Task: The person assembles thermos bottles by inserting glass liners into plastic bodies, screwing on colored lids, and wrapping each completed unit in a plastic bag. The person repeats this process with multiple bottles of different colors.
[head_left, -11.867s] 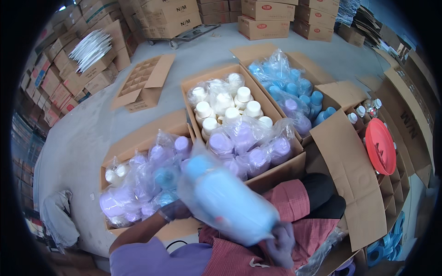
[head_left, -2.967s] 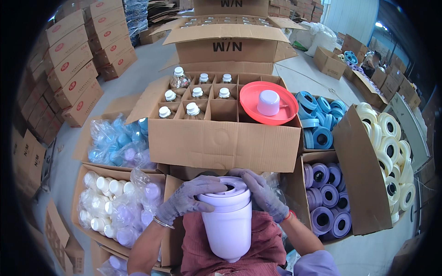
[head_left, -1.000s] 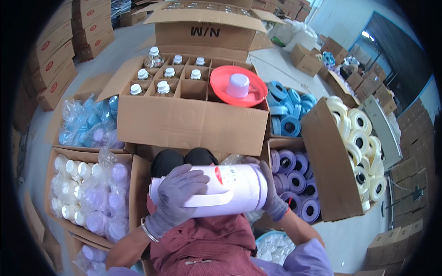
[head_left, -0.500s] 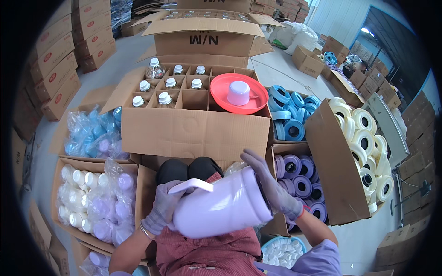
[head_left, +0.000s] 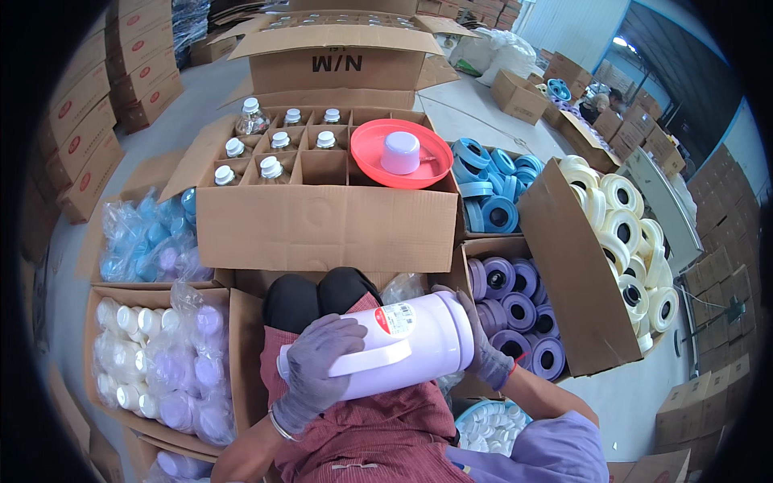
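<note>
Rolled about its length since half a second ago, the pale lilac cylindrical plastic jug shell (head_left: 439,342) in the head view now turns its red-and-white oval sticker (head_left: 395,319) upward and its white-lilac strap handle (head_left: 370,359) toward the person. The gloved right hand (head_left: 489,354), spread away from the wide end earlier, now lies against it. The shell lies on its side above the red woven garment (head_left: 354,439) over the person's lap, its wide right end tilted slightly higher. The gloved left hand (head_left: 322,362) curls over the narrower left end, its fingers closed on the body near the handle; the right hand's fingers go partly out of sight behind the rim, so how tightly they grip cannot be told.

Ahead, a divided brown cardboard carton (head_left: 322,229) holds clear bottles with white caps (head_left: 271,167) and bears a round red plastic tray (head_left: 366,153) with a small lilac plastic cup (head_left: 400,153) on it. To the left, bagged white cups (head_left: 129,322) and lilac cups (head_left: 179,410) fill another carton. To the right are lilac rings with black centres (head_left: 517,310), blue plastic rings (head_left: 499,213) and cream plastic rings (head_left: 620,193). Near the right forearm, a pale blue basin holds small white pieces (head_left: 493,427).
</note>
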### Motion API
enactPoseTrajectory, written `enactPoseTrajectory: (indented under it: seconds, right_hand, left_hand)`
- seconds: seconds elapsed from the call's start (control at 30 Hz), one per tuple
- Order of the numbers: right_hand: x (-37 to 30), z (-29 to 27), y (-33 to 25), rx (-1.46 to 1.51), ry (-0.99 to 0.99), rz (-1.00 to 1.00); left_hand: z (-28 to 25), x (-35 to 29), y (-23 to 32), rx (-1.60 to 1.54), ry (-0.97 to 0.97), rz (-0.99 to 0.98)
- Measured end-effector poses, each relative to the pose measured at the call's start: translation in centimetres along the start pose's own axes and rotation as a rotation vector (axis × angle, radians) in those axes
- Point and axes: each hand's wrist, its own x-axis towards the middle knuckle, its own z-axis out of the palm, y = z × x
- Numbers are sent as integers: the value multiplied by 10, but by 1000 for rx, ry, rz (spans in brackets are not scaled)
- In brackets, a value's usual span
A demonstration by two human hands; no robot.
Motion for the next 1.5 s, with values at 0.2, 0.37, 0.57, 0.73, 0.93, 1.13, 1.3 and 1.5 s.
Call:
enactPoseTrajectory:
  seconds: [0.2, 0.37, 0.57, 0.73, 0.93, 1.13, 1.3, 1.5]
  right_hand:
    - [-21, 28, -40, -1022, -619, -896]
    - [-17, 50, -47, -997, -866, -734]
    - [-12, 38, -31, -741, -488, -465]
    - [-9, 22, 3, -348, -216, -333]
    - [-2, 11, -14, -136, -10, 167]
    - [0, 39, -59, -1025, -824, -350]
    - [15, 57, -41, -1421, -1012, -853]
    - [2, 103, -46, -1361, -1354, -1064]
  left_hand:
    - [-25, -43, -28, -830, -127, -980]
    - [-6, -74, -30, -852, -136, -1056]
    - [-9, -53, -20, -428, 257, -776]
    - [-18, -29, -14, -147, 164, -289]
    - [10, -36, 11, -54, 60, -134]
    - [3, -106, -1, -784, 214, -871]
    - [-52, -77, -14, -102, -342, -556]
    - [-71, -46, -17, -500, -800, -849]
